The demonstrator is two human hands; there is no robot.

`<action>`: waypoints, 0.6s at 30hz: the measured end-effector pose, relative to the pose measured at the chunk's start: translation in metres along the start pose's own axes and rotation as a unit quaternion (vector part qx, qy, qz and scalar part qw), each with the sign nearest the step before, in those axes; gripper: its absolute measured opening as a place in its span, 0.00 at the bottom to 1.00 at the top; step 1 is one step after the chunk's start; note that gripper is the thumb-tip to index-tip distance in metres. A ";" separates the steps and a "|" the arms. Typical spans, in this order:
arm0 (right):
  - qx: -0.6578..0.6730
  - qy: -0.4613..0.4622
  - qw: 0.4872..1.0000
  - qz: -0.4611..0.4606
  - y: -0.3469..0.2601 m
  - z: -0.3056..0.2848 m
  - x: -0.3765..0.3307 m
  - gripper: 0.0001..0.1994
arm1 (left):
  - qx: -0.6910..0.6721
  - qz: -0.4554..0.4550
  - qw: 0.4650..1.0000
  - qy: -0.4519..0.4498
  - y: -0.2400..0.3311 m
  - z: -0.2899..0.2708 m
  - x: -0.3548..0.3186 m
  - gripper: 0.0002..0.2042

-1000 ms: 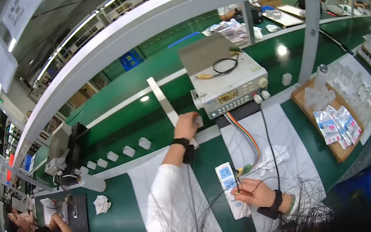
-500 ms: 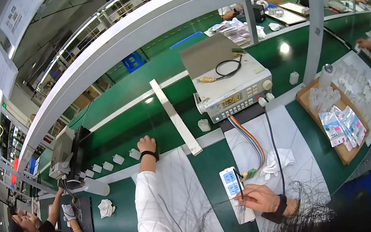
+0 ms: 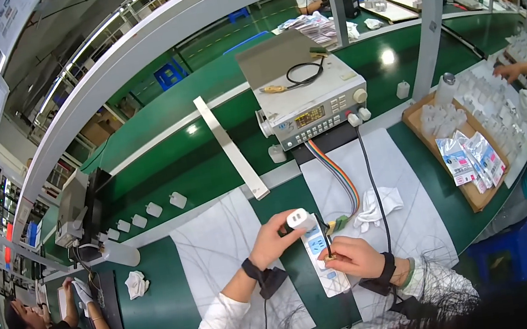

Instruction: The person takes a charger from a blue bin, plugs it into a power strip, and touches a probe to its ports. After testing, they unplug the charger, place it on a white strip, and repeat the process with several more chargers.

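My left hand is closed around a white charger block with two ports on its end face. It holds the charger at the far end of a white power strip with blue socket faces. Whether the charger's pins are in a socket is hidden. My right hand pinches the end of a black cable, with a brass-coloured tip, over the middle of the strip. Just beyond the strip a small green connector ends a rainbow ribbon cable, which runs to a grey bench instrument with a lit display.
Several white chargers stand in a row along the far left ledge. A white bar lies across the bench. White cloths lie on the right mat. At right stands a cardboard tray of bags and clear parts. Co-workers sit at both sides.
My left hand has come back from the row of chargers to the power strip with a charger in it. My right hand stays over the strip with the cable. The whole view has shifted slightly.
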State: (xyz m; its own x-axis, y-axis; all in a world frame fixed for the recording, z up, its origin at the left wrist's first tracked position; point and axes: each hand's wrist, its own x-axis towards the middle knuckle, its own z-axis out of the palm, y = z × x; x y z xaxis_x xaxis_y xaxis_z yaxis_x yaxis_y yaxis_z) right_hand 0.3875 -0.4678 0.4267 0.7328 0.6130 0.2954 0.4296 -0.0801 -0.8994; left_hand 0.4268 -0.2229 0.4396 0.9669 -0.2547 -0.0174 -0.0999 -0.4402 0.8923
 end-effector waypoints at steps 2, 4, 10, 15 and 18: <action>0.015 -0.003 1.000 0.018 -0.002 0.001 0.000 0.10 | 0.038 0.003 0.999 0.005 0.000 0.008 -0.001 0.21; 0.012 -0.002 1.000 0.015 -0.003 0.002 0.000 0.10 | 0.129 0.089 0.988 0.005 -0.004 0.009 0.002 0.21; -0.010 0.005 0.999 -0.033 0.007 0.005 -0.001 0.10 | 0.195 0.185 0.962 0.049 -0.001 0.020 -0.002 0.19; -0.023 0.023 0.998 -0.047 0.004 0.002 -0.001 0.11 | 0.033 0.178 0.980 0.079 0.013 0.016 -0.033 0.20; -0.072 0.024 0.994 -0.078 0.001 0.000 0.000 0.10 | 0.016 0.149 0.989 -0.018 0.004 0.035 -0.055 0.20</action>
State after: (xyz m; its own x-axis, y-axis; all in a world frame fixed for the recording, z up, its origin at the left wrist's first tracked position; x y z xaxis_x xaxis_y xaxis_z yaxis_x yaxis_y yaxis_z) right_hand 0.3879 -0.4676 0.4261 0.6747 0.5881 0.4461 0.6082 -0.1005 -0.7874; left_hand 0.3650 -0.2411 0.4280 0.8842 -0.4077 0.2280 -0.3873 -0.3669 0.8458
